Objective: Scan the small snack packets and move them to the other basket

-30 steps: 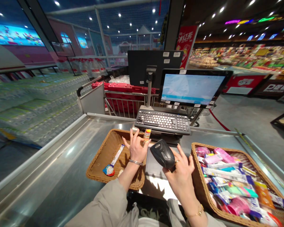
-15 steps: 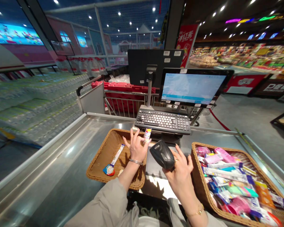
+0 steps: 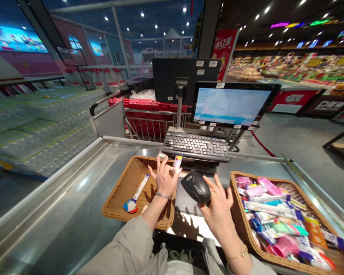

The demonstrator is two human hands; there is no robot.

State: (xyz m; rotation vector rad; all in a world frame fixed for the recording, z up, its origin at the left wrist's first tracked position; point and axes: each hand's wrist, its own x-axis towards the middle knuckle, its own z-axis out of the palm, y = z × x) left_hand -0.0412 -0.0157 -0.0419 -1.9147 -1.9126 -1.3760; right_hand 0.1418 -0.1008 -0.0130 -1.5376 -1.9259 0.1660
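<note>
While standing at the steel counter, faced the lit screen and the keyboard below it. Had the right basket heaped with bright wrapped goods, and the left basket nearly bare, with only a long carded item lying flat inside.

Gripped the scanner in the right hand, handle in the palm, outer fingers fanned loosely, head angled up and left. Raised the left hand over the near right corner of the left basket, just in front of the keyboard. Pinched the small packet upright between thumb and forefinger, other fingers spread wide; kept it close beside the scanner's head yet not touching.

Judged the step as scanning: packet presented, not yet set down. Called next, most likely, for turning the packet's printed code square to the scanner's window and holding both steady. Could not make out the code itself, being too small to read.
</note>
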